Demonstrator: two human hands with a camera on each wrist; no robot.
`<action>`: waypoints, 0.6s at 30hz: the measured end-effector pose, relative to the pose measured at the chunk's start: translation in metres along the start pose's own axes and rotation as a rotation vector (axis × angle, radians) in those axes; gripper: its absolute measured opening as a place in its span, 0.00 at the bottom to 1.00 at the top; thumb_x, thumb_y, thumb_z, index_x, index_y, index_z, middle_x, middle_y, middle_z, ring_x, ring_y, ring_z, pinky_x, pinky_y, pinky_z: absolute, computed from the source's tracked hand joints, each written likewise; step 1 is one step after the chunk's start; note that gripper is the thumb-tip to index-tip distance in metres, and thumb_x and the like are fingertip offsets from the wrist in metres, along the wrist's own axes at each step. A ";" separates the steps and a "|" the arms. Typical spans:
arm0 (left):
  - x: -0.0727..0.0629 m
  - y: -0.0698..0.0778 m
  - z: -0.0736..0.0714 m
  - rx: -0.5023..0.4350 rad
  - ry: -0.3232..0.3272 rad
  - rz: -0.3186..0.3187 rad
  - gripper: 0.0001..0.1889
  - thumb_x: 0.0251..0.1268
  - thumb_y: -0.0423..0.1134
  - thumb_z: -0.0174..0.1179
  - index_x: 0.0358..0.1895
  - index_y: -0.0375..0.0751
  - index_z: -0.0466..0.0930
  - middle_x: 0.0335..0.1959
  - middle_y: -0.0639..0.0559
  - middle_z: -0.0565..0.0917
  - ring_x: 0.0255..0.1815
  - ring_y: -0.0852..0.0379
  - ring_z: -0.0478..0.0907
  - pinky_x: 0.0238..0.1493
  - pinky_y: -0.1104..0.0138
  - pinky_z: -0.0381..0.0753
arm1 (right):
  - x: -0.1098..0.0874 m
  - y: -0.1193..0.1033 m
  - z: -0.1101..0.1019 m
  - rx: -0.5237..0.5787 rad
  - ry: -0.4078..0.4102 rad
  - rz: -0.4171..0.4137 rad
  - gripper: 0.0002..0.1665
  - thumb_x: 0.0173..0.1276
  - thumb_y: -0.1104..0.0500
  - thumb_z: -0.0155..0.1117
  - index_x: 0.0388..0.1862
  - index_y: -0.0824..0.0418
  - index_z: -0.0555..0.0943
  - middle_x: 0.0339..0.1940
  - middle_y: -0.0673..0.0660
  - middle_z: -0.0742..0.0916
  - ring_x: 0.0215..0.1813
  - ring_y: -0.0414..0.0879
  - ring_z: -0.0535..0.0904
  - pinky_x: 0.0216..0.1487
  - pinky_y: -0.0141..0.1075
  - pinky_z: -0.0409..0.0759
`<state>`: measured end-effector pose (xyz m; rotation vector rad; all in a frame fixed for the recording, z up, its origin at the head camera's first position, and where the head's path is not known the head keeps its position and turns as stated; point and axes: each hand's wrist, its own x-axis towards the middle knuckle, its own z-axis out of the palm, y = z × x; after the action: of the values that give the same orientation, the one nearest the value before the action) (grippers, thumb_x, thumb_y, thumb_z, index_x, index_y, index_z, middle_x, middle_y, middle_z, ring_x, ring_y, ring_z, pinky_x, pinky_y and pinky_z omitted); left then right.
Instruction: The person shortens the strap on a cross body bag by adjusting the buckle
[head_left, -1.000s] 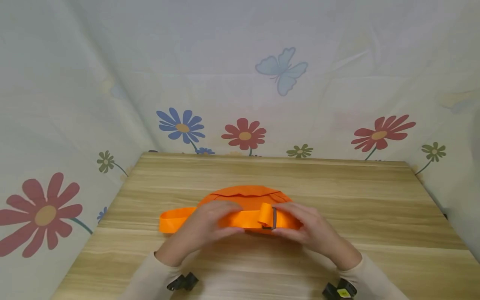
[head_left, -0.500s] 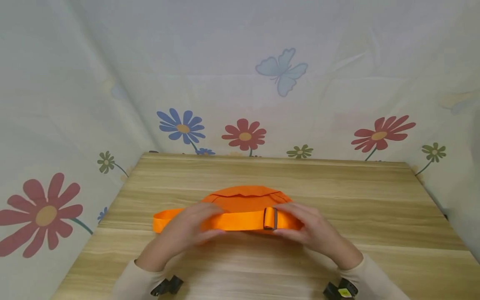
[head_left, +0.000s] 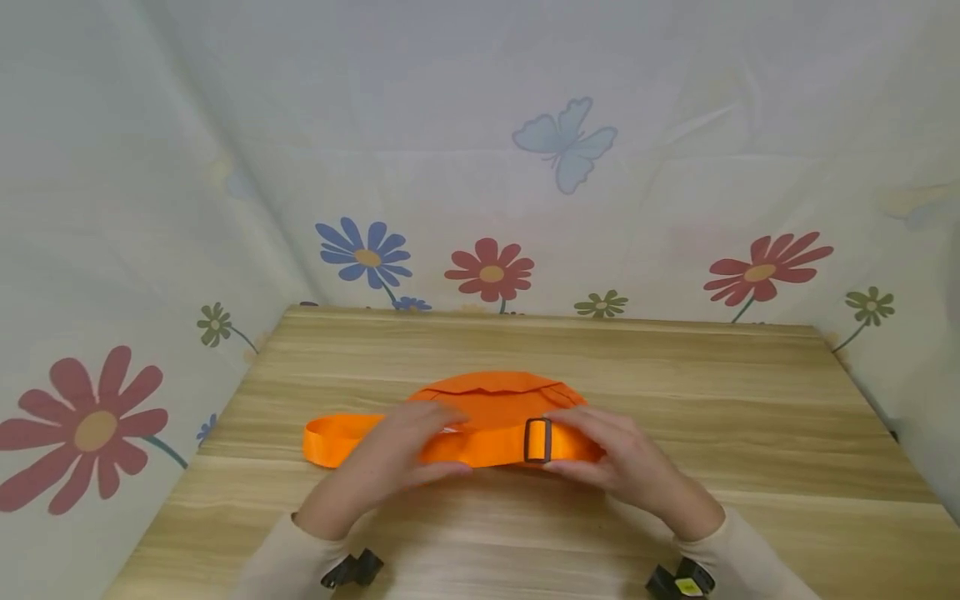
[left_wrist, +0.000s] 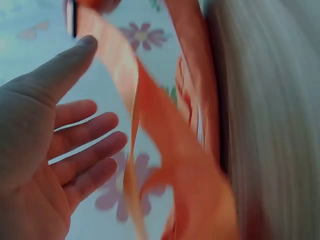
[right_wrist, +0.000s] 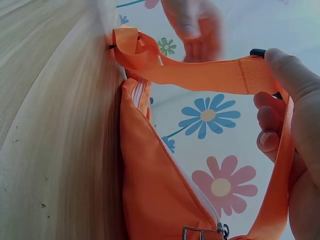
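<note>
An orange waist bag (head_left: 495, 404) stands on the table, its webbing strap (head_left: 487, 447) stretched along the near side. My right hand (head_left: 622, 454) pinches the strap at the black slider buckle (head_left: 548, 442), thumb below and fingers above. In the right wrist view, that thumb presses on the buckle's edge. My left hand (head_left: 397, 450) is around the strap further left. Its fingers (left_wrist: 92, 150) are spread and relaxed in the left wrist view, with the thumb near the webbing and nothing gripped. A strap loop (head_left: 322, 442) sticks out past the left wrist.
A white zipper (right_wrist: 200, 195) runs along the bag's top edge, with a metal ring (right_wrist: 186, 232) at its near end. The wood-grain table (head_left: 712, 375) backs onto a flower-printed cloth (head_left: 637, 208). Black wrist cameras (head_left: 352, 568) sit low on both sleeves.
The webbing bulge at the slider buckle has been drawn flat. My left hand slid left along the strap, then came partly back right. My right hand stays about in place.
</note>
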<state>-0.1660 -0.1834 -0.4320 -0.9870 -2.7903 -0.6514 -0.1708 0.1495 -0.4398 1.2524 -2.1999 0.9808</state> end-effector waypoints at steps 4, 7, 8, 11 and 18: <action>0.021 0.025 0.016 -0.148 -0.045 -0.013 0.38 0.64 0.59 0.77 0.74 0.49 0.77 0.70 0.53 0.84 0.70 0.51 0.80 0.73 0.48 0.81 | 0.001 -0.002 0.000 -0.003 -0.008 0.012 0.29 0.74 0.40 0.71 0.62 0.60 0.85 0.55 0.55 0.93 0.52 0.50 0.91 0.61 0.31 0.87; 0.033 0.038 0.027 -0.250 -0.055 -0.004 0.37 0.67 0.56 0.76 0.75 0.49 0.74 0.71 0.54 0.83 0.70 0.53 0.80 0.74 0.50 0.80 | 0.001 -0.003 0.000 0.001 -0.016 0.014 0.29 0.74 0.41 0.72 0.63 0.59 0.85 0.55 0.54 0.93 0.51 0.49 0.91 0.61 0.28 0.86; 0.036 0.040 0.029 -0.269 -0.048 -0.001 0.35 0.68 0.54 0.75 0.74 0.49 0.75 0.70 0.54 0.83 0.69 0.54 0.81 0.73 0.51 0.81 | 0.002 -0.003 0.000 0.003 -0.018 0.016 0.29 0.74 0.41 0.72 0.63 0.59 0.85 0.55 0.54 0.93 0.51 0.49 0.91 0.61 0.28 0.86; 0.039 0.044 0.034 -0.312 -0.022 -0.006 0.29 0.70 0.49 0.75 0.70 0.48 0.78 0.65 0.56 0.86 0.64 0.56 0.83 0.71 0.54 0.83 | 0.001 -0.002 -0.001 -0.004 -0.022 0.024 0.29 0.73 0.43 0.74 0.63 0.59 0.85 0.56 0.54 0.92 0.52 0.49 0.91 0.60 0.30 0.87; 0.041 0.044 0.030 -0.350 -0.004 -0.014 0.25 0.71 0.48 0.74 0.66 0.52 0.80 0.60 0.59 0.86 0.56 0.59 0.82 0.62 0.60 0.87 | -0.006 0.002 -0.009 -0.056 -0.052 0.068 0.29 0.76 0.41 0.71 0.64 0.58 0.84 0.55 0.54 0.92 0.52 0.49 0.90 0.53 0.48 0.92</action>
<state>-0.1695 -0.1170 -0.4333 -1.0214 -2.7424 -1.1702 -0.1695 0.1605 -0.4383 1.1973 -2.3071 0.9152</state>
